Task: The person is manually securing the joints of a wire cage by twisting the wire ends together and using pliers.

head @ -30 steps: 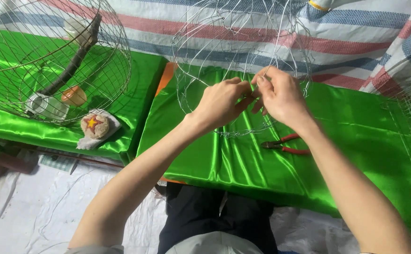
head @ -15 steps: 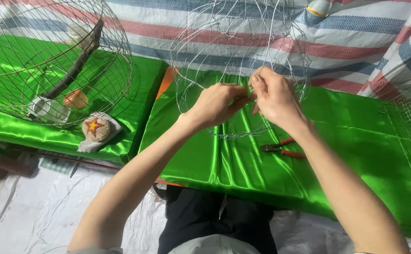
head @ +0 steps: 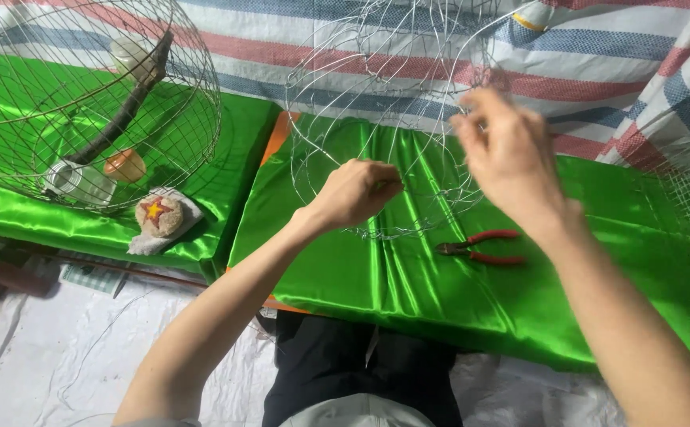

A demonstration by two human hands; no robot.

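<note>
Pinching the wire frame (head: 384, 119) with left hand (head: 357, 192), right hand (head: 507, 154) loose, fingers apart; frame could spring free.

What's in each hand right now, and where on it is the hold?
The left hand pinches a wire low on the front of the unfinished wire cage. The right hand is raised and blurred by the cage's right side; its hold cannot be told.

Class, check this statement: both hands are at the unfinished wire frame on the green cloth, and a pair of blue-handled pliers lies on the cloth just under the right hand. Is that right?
Not quite. The pliers have red handles, not blue, as the head view shows. The rest stands: the left hand and right hand are at the wire frame on the green cloth, and the pliers lie just under the right hand.
</note>
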